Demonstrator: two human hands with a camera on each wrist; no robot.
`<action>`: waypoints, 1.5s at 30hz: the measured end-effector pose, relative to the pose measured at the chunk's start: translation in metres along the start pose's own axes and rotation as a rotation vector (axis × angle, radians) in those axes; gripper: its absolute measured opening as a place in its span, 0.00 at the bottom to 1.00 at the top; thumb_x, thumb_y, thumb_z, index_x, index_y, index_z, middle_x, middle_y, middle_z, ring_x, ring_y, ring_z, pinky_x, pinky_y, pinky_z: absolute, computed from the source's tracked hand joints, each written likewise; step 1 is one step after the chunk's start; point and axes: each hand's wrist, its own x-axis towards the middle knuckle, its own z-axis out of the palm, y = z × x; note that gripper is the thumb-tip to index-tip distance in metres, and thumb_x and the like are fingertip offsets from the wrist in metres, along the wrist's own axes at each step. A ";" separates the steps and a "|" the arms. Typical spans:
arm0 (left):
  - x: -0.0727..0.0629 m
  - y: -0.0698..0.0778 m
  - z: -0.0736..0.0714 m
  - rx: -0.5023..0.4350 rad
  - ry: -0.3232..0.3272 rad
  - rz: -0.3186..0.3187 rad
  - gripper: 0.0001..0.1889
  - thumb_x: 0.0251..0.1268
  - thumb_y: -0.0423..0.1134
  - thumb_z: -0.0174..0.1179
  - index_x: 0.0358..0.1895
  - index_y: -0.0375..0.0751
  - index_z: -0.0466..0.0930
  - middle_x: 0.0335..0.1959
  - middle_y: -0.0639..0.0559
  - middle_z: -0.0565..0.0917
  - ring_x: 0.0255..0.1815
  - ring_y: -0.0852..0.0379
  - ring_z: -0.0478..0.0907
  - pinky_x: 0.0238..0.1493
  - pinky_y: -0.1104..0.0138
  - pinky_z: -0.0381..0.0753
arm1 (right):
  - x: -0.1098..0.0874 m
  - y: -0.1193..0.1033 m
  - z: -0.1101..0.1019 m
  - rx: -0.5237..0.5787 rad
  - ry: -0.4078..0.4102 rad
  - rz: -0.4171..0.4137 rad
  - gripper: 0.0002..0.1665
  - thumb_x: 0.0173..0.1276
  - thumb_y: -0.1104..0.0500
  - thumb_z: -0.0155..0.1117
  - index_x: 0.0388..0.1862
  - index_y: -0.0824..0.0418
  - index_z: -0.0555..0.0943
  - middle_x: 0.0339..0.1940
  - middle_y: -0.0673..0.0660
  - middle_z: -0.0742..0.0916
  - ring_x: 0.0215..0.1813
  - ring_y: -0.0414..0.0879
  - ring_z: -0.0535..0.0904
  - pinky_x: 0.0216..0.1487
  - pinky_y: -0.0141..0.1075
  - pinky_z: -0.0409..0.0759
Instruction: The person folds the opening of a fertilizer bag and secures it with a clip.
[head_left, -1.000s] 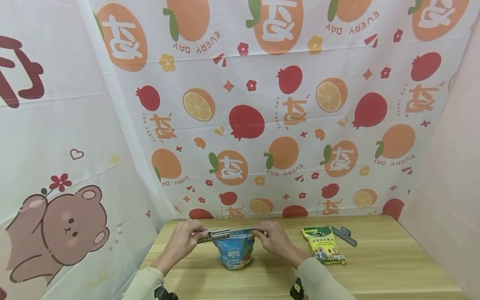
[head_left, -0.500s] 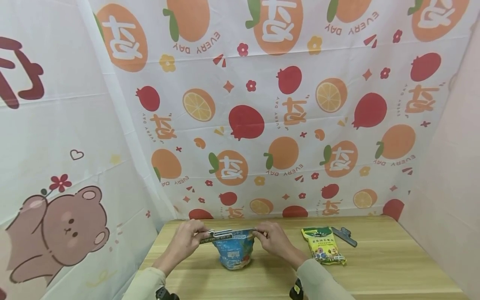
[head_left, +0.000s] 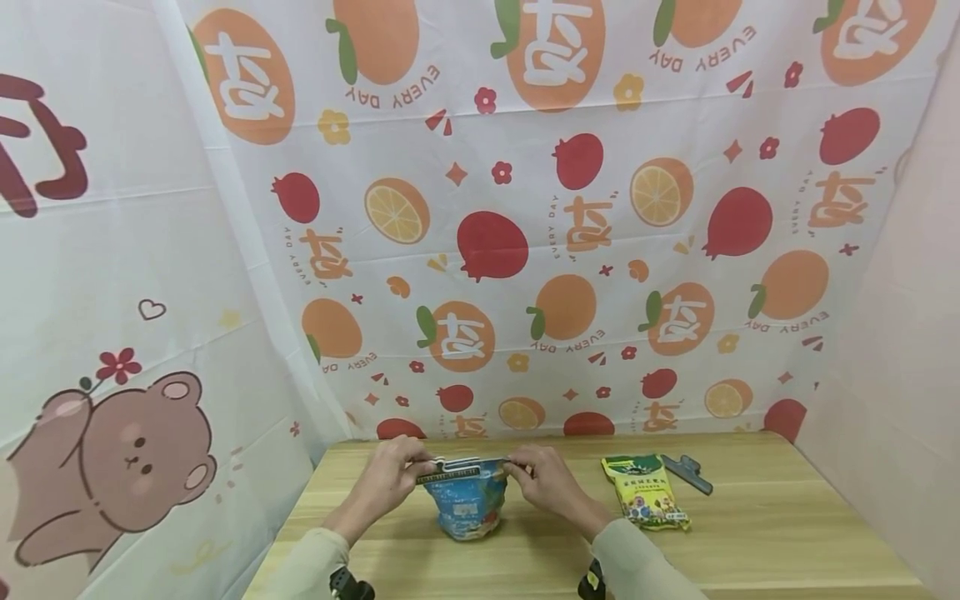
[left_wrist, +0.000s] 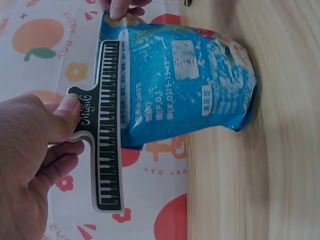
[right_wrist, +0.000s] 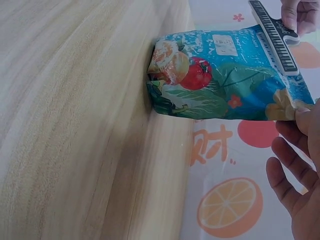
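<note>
L hand (head_left: 386, 477): our thumb + fingers pinch blk piano-key clip (left_wrist: 109, 130), lying along top edge of blue bag (left_wrist: 187, 82), overhanging its left side | R hand (head_left: 549, 482): we pinch bag's top right corner | bag upright on tbl (head_left: 540, 571), btwn our hands | right: yellow pkt (head_left: 647, 493), dk clip (head_left: 690, 477) by its far end

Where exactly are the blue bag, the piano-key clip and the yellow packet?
Blue bag (left_wrist: 172, 86): left wrist view, middle of its printed face.
Piano-key clip (left_wrist: 108, 125): left wrist view, on its long keyboard strip.
Yellow packet (head_left: 647, 490): head view, middle of its printed side.
</note>
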 end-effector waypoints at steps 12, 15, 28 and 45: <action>0.006 0.011 0.009 -0.024 0.000 0.052 0.08 0.53 0.32 0.75 0.26 0.50 0.86 0.24 0.60 0.84 0.28 0.66 0.76 0.30 0.73 0.74 | 0.001 0.000 0.001 0.004 -0.012 -0.005 0.08 0.73 0.62 0.64 0.34 0.53 0.88 0.28 0.46 0.86 0.25 0.29 0.69 0.26 0.24 0.73; 0.007 0.014 0.011 -0.035 0.003 0.072 0.09 0.53 0.32 0.75 0.25 0.49 0.85 0.25 0.58 0.85 0.28 0.65 0.78 0.30 0.72 0.75 | 0.000 -0.001 0.001 0.004 -0.017 -0.005 0.08 0.73 0.62 0.64 0.33 0.53 0.87 0.28 0.46 0.86 0.25 0.29 0.68 0.25 0.24 0.72; 0.008 0.018 0.016 -0.060 0.001 0.093 0.08 0.54 0.31 0.74 0.26 0.48 0.86 0.25 0.57 0.85 0.27 0.65 0.78 0.29 0.73 0.76 | -0.003 0.000 0.006 0.071 0.025 0.048 0.08 0.73 0.60 0.65 0.32 0.55 0.87 0.25 0.48 0.84 0.25 0.28 0.71 0.26 0.24 0.74; 0.012 0.023 0.015 -0.047 -0.036 0.084 0.06 0.56 0.32 0.73 0.28 0.48 0.88 0.27 0.58 0.87 0.31 0.62 0.81 0.33 0.70 0.79 | -0.005 -0.002 0.000 0.259 0.000 0.228 0.09 0.72 0.58 0.66 0.38 0.59 0.91 0.31 0.61 0.92 0.28 0.43 0.87 0.29 0.31 0.85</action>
